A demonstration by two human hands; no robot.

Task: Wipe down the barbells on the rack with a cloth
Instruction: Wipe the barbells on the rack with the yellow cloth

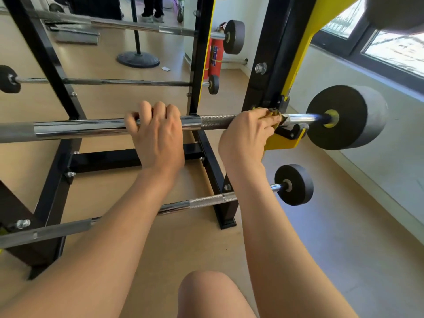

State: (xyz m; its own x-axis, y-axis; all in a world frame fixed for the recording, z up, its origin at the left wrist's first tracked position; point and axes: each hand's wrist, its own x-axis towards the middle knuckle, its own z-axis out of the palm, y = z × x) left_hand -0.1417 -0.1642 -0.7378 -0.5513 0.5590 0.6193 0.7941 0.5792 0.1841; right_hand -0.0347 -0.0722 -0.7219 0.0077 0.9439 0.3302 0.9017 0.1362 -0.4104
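Two hands are on the same barbell (103, 128), the chrome bar that runs across the middle of your view. Your left hand (158, 134) sits at the centre of the frame with its fingers curled over the top of the smooth chrome, closed around the bar. Your right hand (247, 136), just toward 3 o'clock from it, is clenched on a yellowish cloth (273, 114) and presses that cloth against the bar where the knurled section ends, right beside the rack's upright. Only a crumpled edge of the cloth shows past your knuckles.

Further toward 3 o'clock, the bar rests in a yellow cradle (283, 141) on the rack (275, 65), and beyond it sits a thick black weight (344, 117) at the bar's end. The rack is black with yellow trim, and its right upright rises toward 12 o'clock.

Below your right forearm, toward 5 o'clock, a lower barbell (202, 201) lies on the rack, with a small black weight (294, 184) on its end. At 11 o'clock, a thinner barbell (114, 82) rests behind the near one, and above it another bar (128, 25) spans the top of the frame. A red fire extinguisher (214, 57) stands on the wood floor (160, 237) behind the rack, near 1 o'clock. Your bare knee (206, 292) shows at 6 o'clock.
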